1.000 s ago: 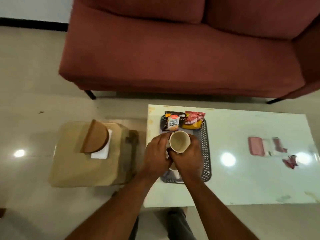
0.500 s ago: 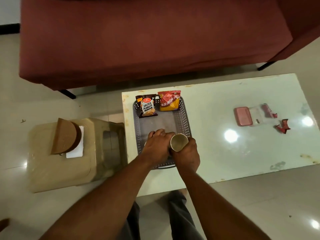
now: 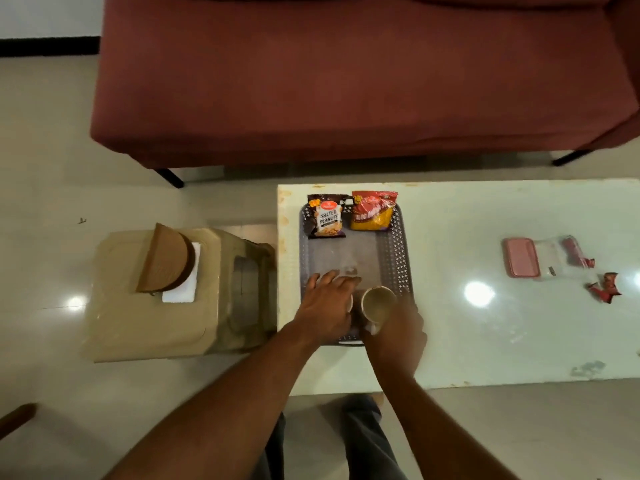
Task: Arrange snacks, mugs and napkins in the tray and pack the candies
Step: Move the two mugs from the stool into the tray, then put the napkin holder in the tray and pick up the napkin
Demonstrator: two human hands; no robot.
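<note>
Grey perforated tray (image 3: 398, 237) sat on pale surface (image 3: 485, 341). Peanut packet (image 3: 327, 218) and red snack packet (image 3: 373, 213) lay side by side at tray's far end. Right hand (image 3: 398, 332) gripped beige mug (image 3: 377, 303), upright in tray's near right corner. Left hand (image 3: 327, 306), fingers spread, rested over second mug (image 3: 349, 304), mostly hidden. Pink box (image 3: 521, 257) and candies (image 3: 606, 285) lay far right.

Dim warm indoor light, overall soft and slightly low contrast. Overhead lamps left round glare spots on the glossy table (image 3: 479, 294) at right of centre and on the floor (image 3: 75, 302) at left. Sofa (image 3: 346, 81) across the top was dark, little detail. Wide-angle bend curved lines at the frame edges. Forearms at the bottom were blurred; packet print mid-frame only partly readable.
</note>
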